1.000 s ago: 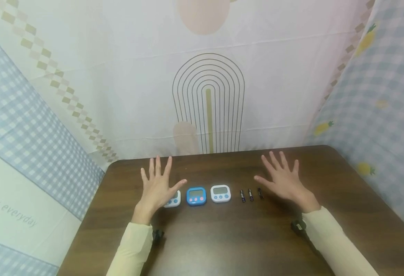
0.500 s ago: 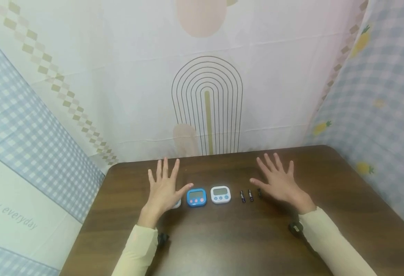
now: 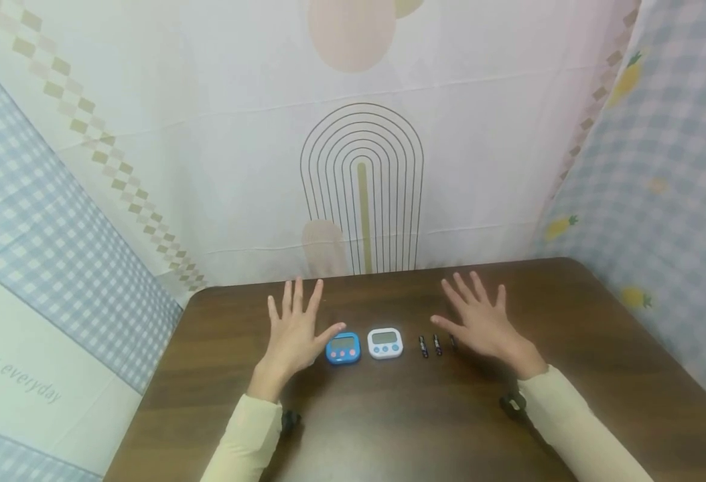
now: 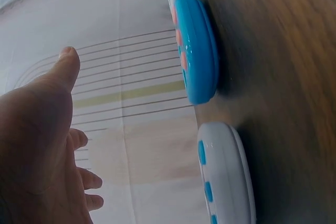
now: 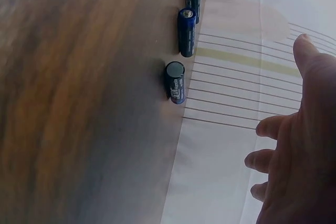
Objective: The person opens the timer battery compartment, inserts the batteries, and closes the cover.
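My left hand [image 3: 293, 340] hovers over the table with its fingers spread and nothing in it. Under it, hidden in the head view, lies a white timer [image 4: 227, 174] with blue buttons. Just right of the left thumb is a blue timer [image 3: 343, 349] with pink buttons. A second white timer [image 3: 385, 343] lies beside that one. My right hand [image 3: 487, 327], fingers also spread, hovers empty near three small dark batteries. Two batteries [image 3: 437, 345] show plainly between the white timer and the hand. The third battery [image 5: 176, 82] is partly covered by the hand in the head view.
The brown wooden table [image 3: 383, 428] has rounded far corners. A pale patterned cloth [image 3: 238, 167] hangs behind it, with checked cloth [image 3: 678, 167] on the sides. A dark wrist camera [image 3: 513, 404] sits at the right cuff; another dark device [image 3: 291, 420] sits at the left.
Both hands have drifted inward, the left one rightward and the right one leftward. The left hand now hides the left white timer in the head view. The timers and batteries stay in place.
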Tool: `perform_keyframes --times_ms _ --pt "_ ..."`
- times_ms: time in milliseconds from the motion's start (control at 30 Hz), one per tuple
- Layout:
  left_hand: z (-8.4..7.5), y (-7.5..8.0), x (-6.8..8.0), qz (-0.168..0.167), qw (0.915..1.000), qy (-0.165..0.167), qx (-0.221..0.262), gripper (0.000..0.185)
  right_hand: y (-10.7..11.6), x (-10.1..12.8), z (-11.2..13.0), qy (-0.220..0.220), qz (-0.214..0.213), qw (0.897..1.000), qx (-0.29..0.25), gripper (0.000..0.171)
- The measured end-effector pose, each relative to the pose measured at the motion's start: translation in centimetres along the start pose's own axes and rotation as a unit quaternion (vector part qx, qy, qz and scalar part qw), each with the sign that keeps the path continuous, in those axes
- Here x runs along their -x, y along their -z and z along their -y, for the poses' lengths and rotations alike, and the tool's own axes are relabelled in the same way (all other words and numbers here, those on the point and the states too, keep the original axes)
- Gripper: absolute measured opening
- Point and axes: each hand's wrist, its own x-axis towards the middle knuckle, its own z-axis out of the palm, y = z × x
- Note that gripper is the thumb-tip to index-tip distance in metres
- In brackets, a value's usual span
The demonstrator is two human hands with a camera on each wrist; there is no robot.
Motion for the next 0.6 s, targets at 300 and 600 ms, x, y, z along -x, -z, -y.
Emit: perform_keyframes --times_ms 300,600 --pt "-0.8 -0.3 -0.2 -0.002 0.9999 -0.009 -0.010 0.096 -0.4 0.2 0.3 0.005 -0.004 1.000 -0.003 0.092" --pt "-1.6 -0.4 -0.3 -0.004 0.9996 -0.017 -0.022 0.095 -0.2 0.3 1.6 0.019 -0.005 1.000 -0.023 0.089"
